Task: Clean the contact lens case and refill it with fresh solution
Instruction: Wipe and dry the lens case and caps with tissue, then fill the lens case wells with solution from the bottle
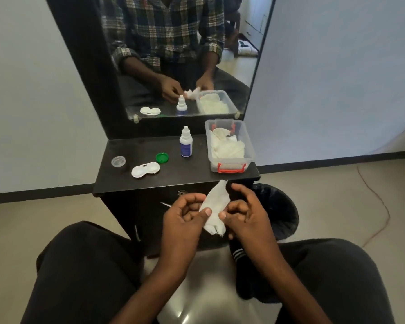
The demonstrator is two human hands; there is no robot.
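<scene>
Both hands, left (pixel 185 213) and right (pixel 246 211), pinch a crumpled tissue (pixel 214 206); loose shreds could contaminate the open lens case (pixel 145 169).

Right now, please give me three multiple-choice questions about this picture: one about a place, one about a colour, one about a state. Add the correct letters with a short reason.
1. Where does the solution bottle stand?
A. between the green cap and the plastic box
B. inside the plastic box
C. on the floor

2. What colour are the latches of the plastic box?
A. blue
B. red
C. yellow

3. What are the hands doing?
A. both rest empty on the knees
B. one holds the bottle
C. the left hand and right hand both hold a white tissue

Answers:
1 A, it stands upright on the dark shelf between them.
2 B, the front latch is red.
3 C, both thumbs pinch the tissue in front of the shelf.
</scene>
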